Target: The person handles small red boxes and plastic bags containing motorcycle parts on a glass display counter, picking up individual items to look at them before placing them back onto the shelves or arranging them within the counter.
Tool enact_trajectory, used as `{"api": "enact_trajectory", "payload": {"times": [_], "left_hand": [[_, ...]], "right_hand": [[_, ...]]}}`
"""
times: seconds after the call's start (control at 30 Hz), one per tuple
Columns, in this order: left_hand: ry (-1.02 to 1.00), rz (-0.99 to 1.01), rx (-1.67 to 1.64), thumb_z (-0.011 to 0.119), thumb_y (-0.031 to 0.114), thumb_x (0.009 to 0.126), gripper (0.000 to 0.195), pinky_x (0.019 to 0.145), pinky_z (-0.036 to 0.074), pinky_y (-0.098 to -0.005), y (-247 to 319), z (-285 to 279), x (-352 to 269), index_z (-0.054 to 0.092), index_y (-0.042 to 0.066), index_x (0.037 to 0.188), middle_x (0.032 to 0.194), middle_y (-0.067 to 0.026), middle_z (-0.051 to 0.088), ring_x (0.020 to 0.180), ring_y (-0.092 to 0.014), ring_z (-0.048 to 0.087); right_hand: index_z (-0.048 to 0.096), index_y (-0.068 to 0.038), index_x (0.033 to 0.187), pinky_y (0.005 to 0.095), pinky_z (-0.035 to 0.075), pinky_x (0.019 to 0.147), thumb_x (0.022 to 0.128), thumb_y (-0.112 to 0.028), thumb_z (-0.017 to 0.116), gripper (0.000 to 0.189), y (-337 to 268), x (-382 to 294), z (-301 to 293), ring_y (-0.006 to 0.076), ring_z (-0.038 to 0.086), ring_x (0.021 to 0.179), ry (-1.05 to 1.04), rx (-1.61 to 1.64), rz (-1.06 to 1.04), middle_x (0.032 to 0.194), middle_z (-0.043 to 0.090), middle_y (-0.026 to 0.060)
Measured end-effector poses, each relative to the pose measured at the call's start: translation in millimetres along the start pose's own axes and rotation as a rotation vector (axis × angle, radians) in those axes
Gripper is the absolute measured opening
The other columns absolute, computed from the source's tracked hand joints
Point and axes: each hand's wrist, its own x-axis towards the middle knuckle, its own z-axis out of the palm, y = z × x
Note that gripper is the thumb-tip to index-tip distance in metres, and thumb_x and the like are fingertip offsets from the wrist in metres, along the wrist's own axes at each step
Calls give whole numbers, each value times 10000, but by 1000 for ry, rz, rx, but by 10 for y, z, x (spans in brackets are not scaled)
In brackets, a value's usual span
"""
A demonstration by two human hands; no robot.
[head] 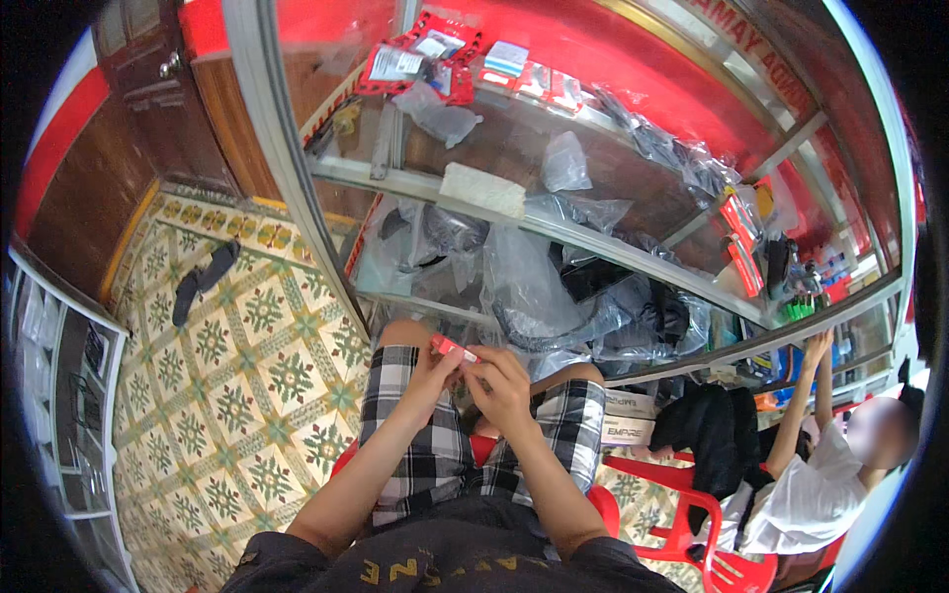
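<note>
Above my knees I hold a small red-and-white box (pixel 454 348) between both hands. The fingers of my left hand (pixel 432 376) grip its left part and underside. My right hand (pixel 498 379) has its fingertips on the right end of the box. Whether the end flap is lifted cannot be made out. Beyond my hands stands a glass display cabinet with an aluminium frame (pixel 563 236), its shelves holding goods in clear plastic bags (pixel 530 282).
A person in a white shirt (pixel 804 493) sits at the right, arms reaching towards the cabinet. Nearby are a red plastic chair (pixel 712 511) and white boxes (pixel 629 431). Dark slippers (pixel 204 282) lie on the patterned tile floor (pixel 237 408). At the left edge stands another display case (pixel 111 415).
</note>
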Motion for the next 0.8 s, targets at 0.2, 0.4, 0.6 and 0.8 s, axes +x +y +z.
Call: {"api": "enact_trajectory", "payload": {"times": [0.2,0.4,0.6,0.8], "left_hand": [[51,77,171,599,367,845,522,844,434,-290,-13,-165,98,388,71,1220,1084,-64,503,964,-143,526],[-233,423,692,696,484,715,850,996,297,-326,630,76,-366,307,35,1323,1249,-97,402,1182,-194,399],[-442,834,814,790,478,586,1048,1012,285,-349,1633,920,-457,249,10,1353,1284,-109,378,1204,-203,391],[-243,1102,1396,757,282,702,638,983,343,-356,2446,1887,452,437,35,1196,1185,-122,455,1141,-216,440]], "right_hand": [[607,-31,946,297,492,715,702,-77,722,274,155,-70,-71,224,627,848,-74,348,252,942,641,109],[560,-46,1071,273,486,713,779,-184,682,345,855,-807,285,149,612,842,-329,547,770,897,641,79],[547,-45,1123,391,486,767,787,-335,640,454,1051,-1068,498,318,619,886,-770,212,606,955,633,182],[519,-33,1148,438,471,782,781,-373,615,509,904,-860,563,373,599,889,-693,344,577,951,619,229]]}}
